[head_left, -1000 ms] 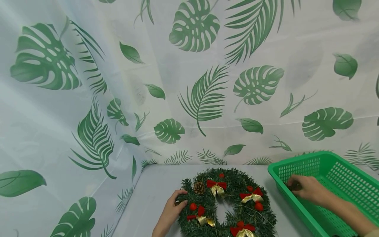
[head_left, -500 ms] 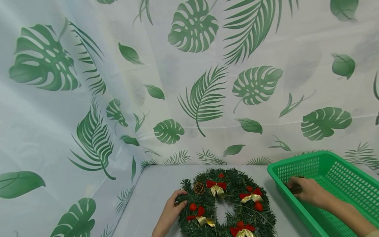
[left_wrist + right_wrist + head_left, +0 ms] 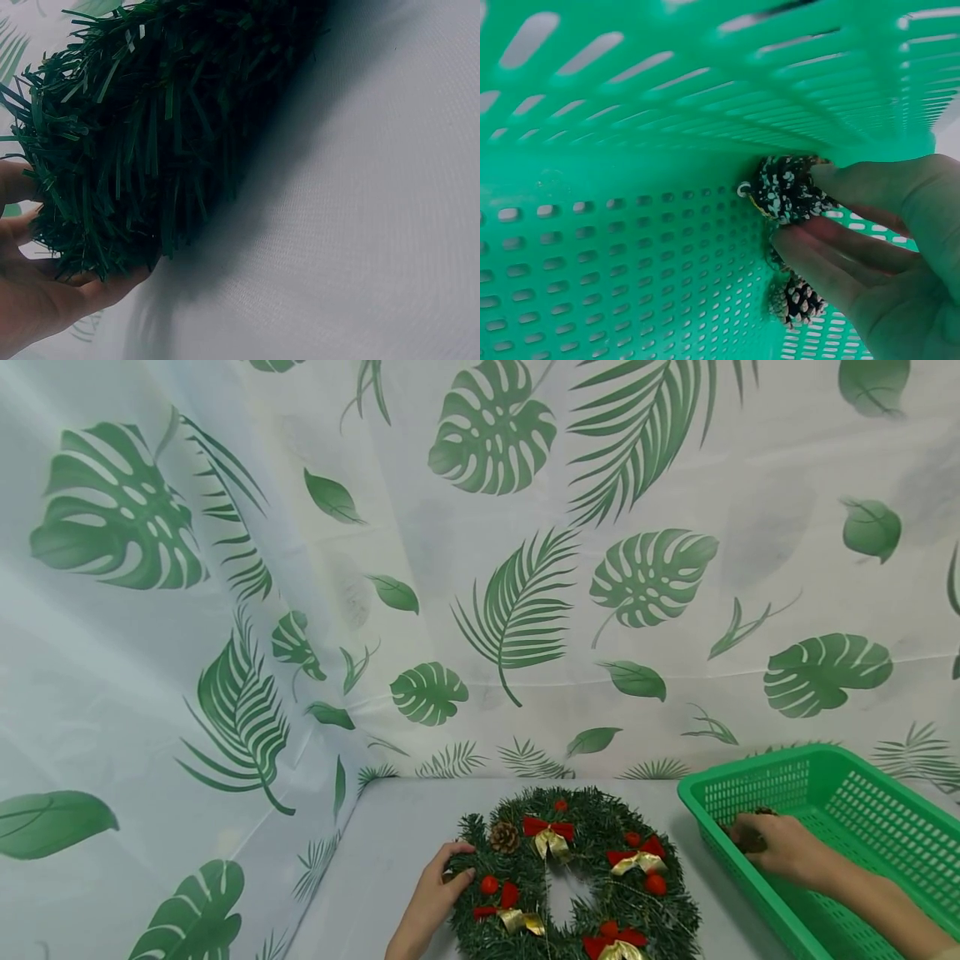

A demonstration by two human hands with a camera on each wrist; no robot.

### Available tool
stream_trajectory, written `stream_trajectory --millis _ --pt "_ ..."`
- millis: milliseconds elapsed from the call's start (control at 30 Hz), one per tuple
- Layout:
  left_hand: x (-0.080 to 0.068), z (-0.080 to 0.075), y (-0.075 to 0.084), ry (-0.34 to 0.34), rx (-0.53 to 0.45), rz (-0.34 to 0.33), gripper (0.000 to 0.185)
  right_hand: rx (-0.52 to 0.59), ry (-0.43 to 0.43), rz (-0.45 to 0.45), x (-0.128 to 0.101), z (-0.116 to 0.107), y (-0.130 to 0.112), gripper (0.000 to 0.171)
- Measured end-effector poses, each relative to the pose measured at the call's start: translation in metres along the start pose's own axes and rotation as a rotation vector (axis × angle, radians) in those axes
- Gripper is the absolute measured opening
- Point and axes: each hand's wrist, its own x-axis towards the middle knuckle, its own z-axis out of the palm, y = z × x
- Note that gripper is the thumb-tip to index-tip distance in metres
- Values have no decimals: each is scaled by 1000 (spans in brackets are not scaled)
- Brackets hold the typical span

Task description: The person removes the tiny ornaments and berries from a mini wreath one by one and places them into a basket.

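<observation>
A green Christmas wreath (image 3: 600,818) lies on the white table. It carries red and gold bows, red berries and a pinecone (image 3: 504,837) at its upper left. My left hand (image 3: 438,897) grips the wreath's left edge; the left wrist view has the fingers curled round the dark green tinsel (image 3: 150,127). Inside the green basket, my right hand (image 3: 787,852) pinches a white-flecked pinecone (image 3: 784,191) with a small metal ring between thumb and fingers. Below those fingers rests another pinecone (image 3: 799,301) on the basket floor. Part of a third thing there is hidden by the fingers.
The slotted green plastic basket (image 3: 817,777) stands to the right of the wreath, its walls rising round my right hand. A white sheet printed with green leaves (image 3: 517,610) hangs behind the table and along its left side.
Inside the basket, my right hand has shifted very slightly, and a brown pinecone now shows past its far side. My left hand and the wreath have stayed in place.
</observation>
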Motion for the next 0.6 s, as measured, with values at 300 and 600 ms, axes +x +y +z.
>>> stream_trajectory --millis 300,600 --pt "-1 1 0 2 -2 3 36 17 35 -11 -3 -10 -4 18" --pt "1 1 -1 -1 -3 1 36 38 70 -25 -8 -23 -16 16"
